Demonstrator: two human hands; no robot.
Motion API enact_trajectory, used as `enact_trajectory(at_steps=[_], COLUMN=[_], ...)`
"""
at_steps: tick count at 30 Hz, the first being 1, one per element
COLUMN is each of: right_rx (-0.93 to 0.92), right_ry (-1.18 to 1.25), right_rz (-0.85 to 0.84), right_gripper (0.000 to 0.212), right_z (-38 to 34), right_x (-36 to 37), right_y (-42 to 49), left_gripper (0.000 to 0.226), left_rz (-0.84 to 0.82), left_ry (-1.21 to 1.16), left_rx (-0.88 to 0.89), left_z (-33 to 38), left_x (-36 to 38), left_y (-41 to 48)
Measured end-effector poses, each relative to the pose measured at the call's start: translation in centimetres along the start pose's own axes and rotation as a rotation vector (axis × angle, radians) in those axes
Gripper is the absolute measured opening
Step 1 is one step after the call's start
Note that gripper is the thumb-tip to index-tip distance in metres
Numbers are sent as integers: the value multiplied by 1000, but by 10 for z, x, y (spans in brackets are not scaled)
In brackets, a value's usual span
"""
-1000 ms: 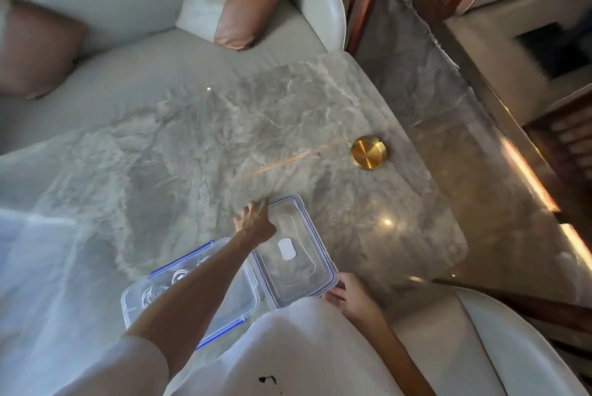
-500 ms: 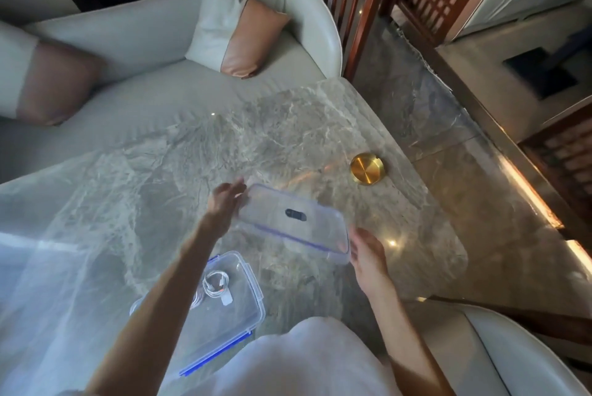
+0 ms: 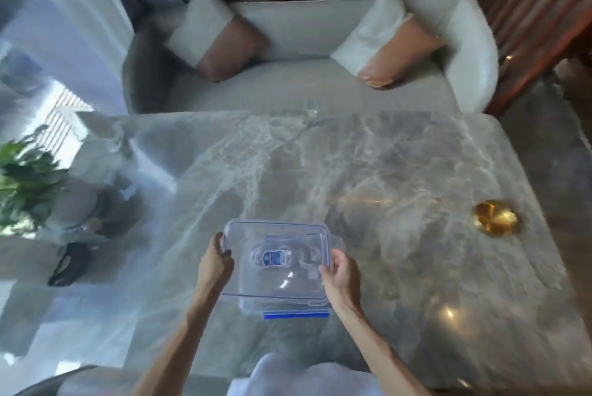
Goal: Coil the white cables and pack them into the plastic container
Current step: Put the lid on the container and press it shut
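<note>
A clear plastic lid (image 3: 275,232) with a blue-trimmed edge is held over the clear plastic container (image 3: 288,306), which stands on the marble table (image 3: 384,171) in front of me. My left hand (image 3: 214,262) grips the lid's left edge and my right hand (image 3: 339,277) grips its right edge. Through the lid I make out coiled white cables (image 3: 307,256) inside the container, next to a blue label (image 3: 274,257). A blue latch (image 3: 296,315) shows at the container's near side.
A gold round dish (image 3: 495,218) sits at the table's right side. A grey sofa (image 3: 304,91) with two white-and-tan cushions lies beyond the far edge. A green plant (image 3: 25,181) and a black object (image 3: 69,264) are at the left.
Both hands lifted the lid off the table and carried it left over the container. The camera view swung left, so the sofa now faces me.
</note>
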State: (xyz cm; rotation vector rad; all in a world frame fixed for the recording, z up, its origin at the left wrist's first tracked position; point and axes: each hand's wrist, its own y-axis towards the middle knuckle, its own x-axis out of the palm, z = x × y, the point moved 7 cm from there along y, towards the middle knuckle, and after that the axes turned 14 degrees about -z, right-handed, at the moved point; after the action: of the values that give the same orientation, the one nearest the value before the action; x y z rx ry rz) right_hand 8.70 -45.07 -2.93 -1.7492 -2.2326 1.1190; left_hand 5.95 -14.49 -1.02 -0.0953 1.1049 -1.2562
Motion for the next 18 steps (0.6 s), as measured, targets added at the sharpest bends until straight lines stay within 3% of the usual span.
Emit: enact_trajectory(at_steps=[6, 11, 18], right_rx=[-39, 0, 104], right_ry=[-240, -254, -219], right_rz=[126, 152, 150], right_gripper=[44, 45, 40], right_z=[8, 20, 42], right_x=[-15, -24, -22], right_y=[-12, -13, -13], left_gripper=[35, 22, 25], left_rz=[-95, -86, -103], left_ry=[-24, 90, 205], left_rx=[15, 67, 109], left_z=[-15, 3, 11], left_x=[37, 49, 51], left_y=[-16, -18, -15])
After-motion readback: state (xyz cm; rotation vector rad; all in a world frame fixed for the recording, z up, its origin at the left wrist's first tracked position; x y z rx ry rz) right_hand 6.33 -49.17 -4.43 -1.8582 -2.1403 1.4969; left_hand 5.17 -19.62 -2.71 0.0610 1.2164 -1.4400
